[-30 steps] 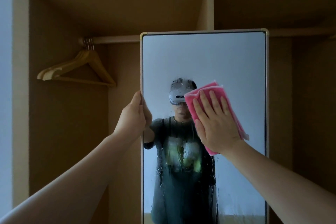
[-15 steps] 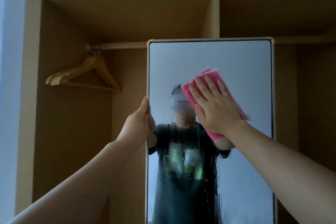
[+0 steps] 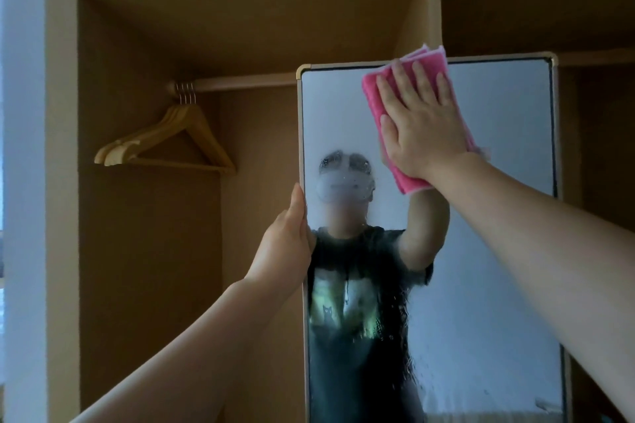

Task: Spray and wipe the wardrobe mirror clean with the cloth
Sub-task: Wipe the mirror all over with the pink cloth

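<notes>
A tall mirror (image 3: pixel 498 251) with a thin gold frame stands inside the wardrobe, its glass streaked with wet droplets lower down. My right hand (image 3: pixel 421 124) presses a folded pink cloth (image 3: pixel 372 93) flat against the glass at the top edge, fingers spread. The cloth's upper corner pokes above the frame. My left hand (image 3: pixel 287 244) grips the mirror's left edge at mid height, thumb along the frame. No spray bottle is in view.
The open wooden wardrobe surrounds the mirror. Several wooden hangers (image 3: pixel 165 144) hang from a rail (image 3: pixel 240 82) at the left. A vertical divider panel (image 3: pixel 433 7) rises behind the mirror's top. A pale wall (image 3: pixel 24 182) borders the far left.
My right hand slid the pink cloth upward from mid mirror to the top edge. My left hand kept its grip on the left frame. The view tilted up.
</notes>
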A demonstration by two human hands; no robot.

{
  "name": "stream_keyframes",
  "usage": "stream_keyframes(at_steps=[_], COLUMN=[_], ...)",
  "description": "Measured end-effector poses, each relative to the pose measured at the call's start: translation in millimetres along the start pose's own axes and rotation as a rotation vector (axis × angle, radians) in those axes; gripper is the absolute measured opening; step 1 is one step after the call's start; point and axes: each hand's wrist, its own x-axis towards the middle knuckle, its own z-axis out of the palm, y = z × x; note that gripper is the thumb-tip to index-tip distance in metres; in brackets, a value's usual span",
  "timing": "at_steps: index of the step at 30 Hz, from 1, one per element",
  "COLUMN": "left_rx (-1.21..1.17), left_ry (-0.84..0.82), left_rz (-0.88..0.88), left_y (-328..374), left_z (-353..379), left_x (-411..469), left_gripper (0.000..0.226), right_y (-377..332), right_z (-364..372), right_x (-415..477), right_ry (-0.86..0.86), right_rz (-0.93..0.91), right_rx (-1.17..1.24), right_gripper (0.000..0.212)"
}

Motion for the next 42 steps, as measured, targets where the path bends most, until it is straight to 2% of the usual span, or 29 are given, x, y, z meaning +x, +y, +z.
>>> stream_keyframes(at_steps=[3,7,9,13,18,22,28,42], left_rx=[-0.010,-0.011,-0.086,0.113,0.129,-0.193,-0.010,-0.007], left_ry=[-0.001,0.033,0.061,0.142,0.156,0.068,0.028,0.007], left_rz=[0.009,-0.011,-0.033,-0.036,0.004,-0.035,0.015,0.065], left_y=[1.4,4.9,9.7,14.1,10.2,4.1,5.6,1.5], left_z=[0.8,0.8,2.3,5.2,6.2,1.5,-5.4,-6.2], left_x=[-1.2,-4.6,-6.0,-6.2,-5.8,-8.9,-12.3,-8.9], left_gripper=[0.064,0.057,0.050,0.048,0.048,0.051,0.059,0.063], right_y=[-1.9,-2.2,-4.9,-12.0,-19.3,-27.5,-42.2,-67.5], right_z=[0.2,0.1,0.5,1.5,3.5,4.7,13.8,27.1], right_x=[-1.0,-4.8,-9.9,-24.0,-44.4,-61.0,-87.8,-135.2], right_ry=[0.021,0.042,0.049,0.050,0.030,0.031,0.035,0.054], right_rz=[-0.004,-0.022,-0.042,-0.085,-0.136,-0.149,-0.148,-0.207], right_rx=[0.012,0.045,0.051,0.077,0.095,0.106,0.107,0.129], right_gripper=[0.058,0.058,0.059,0.059,0.059,0.059,0.060,0.060])
